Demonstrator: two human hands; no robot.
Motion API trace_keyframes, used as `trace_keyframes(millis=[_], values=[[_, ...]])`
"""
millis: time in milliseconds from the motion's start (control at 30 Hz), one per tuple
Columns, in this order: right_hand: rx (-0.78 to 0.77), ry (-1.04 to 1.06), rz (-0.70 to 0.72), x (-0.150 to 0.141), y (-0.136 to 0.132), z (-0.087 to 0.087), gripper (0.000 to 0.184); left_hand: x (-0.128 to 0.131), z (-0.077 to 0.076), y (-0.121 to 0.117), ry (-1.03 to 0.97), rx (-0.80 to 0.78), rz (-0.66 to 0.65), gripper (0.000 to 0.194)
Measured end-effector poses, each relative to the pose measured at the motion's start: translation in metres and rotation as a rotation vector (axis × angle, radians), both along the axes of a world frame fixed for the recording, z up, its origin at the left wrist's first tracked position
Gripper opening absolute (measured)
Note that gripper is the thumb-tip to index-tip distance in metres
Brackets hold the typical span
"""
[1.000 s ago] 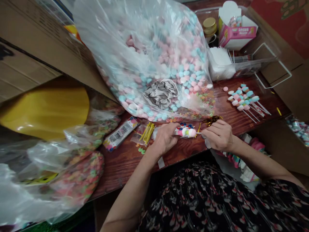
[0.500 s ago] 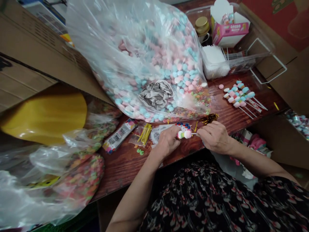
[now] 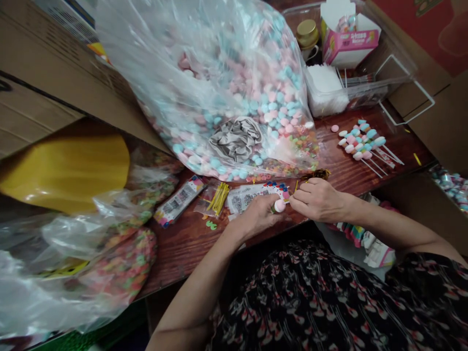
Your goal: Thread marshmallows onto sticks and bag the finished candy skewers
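Note:
My left hand (image 3: 258, 214) is closed around a marshmallow skewer (image 3: 280, 205); a pale pink piece and a bit of green show past the fingers. Close on its right, my right hand (image 3: 317, 199) pinches the stick end of the same skewer, and most of the stick is hidden by the fingers. Flat printed packets (image 3: 243, 196) lie just behind my left hand. Beyond my right hand is a bunch of shiny gold ties (image 3: 321, 173). Several finished-looking marshmallow skewers (image 3: 360, 141) are piled at the right of the table.
A large clear bag of marshmallows (image 3: 226, 78) fills the back of the table (image 3: 175, 263). Bags of gummy candy (image 3: 120, 263) and a yellow scoop-like piece (image 3: 69, 170) stand at left. Yellow twist ties (image 3: 218, 199) lie mid-table. A clear bin (image 3: 395, 73) sits back right.
My right hand has moved left, closer to my left hand. Less of the skewer and its stick shows between them. The view has shifted slightly.

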State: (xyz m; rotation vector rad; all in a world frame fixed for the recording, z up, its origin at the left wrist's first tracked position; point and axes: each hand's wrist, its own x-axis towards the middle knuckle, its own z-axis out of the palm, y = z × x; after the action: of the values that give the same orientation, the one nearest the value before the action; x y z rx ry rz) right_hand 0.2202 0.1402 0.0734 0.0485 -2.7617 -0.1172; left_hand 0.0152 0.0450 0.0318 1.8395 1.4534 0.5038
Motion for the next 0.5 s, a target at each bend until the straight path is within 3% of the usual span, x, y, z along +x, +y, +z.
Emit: trace_keyframes(millis=[100,200,300,367,500], values=[[-0.008,-0.043,-0.026,-0.009,-0.007,-0.007,0.021,0.008,0.0,-0.001,-0.024,0.008,0.051,0.016],[-0.055,-0.042,-0.059,-0.012,-0.007,-0.018,0.019,-0.002,0.008,-0.006,-0.06,0.036,0.083,0.061],[-0.137,0.048,-0.118,-0.009,0.0,-0.027,0.019,-0.028,0.019,-0.013,0.028,0.122,0.112,0.1],[-0.17,0.136,-0.156,-0.005,0.004,-0.03,0.02,-0.044,0.021,-0.018,0.129,0.128,0.112,0.094],[-0.172,0.202,-0.168,-0.006,0.003,-0.03,0.02,-0.05,0.006,-0.025,0.184,0.054,0.084,0.031]])
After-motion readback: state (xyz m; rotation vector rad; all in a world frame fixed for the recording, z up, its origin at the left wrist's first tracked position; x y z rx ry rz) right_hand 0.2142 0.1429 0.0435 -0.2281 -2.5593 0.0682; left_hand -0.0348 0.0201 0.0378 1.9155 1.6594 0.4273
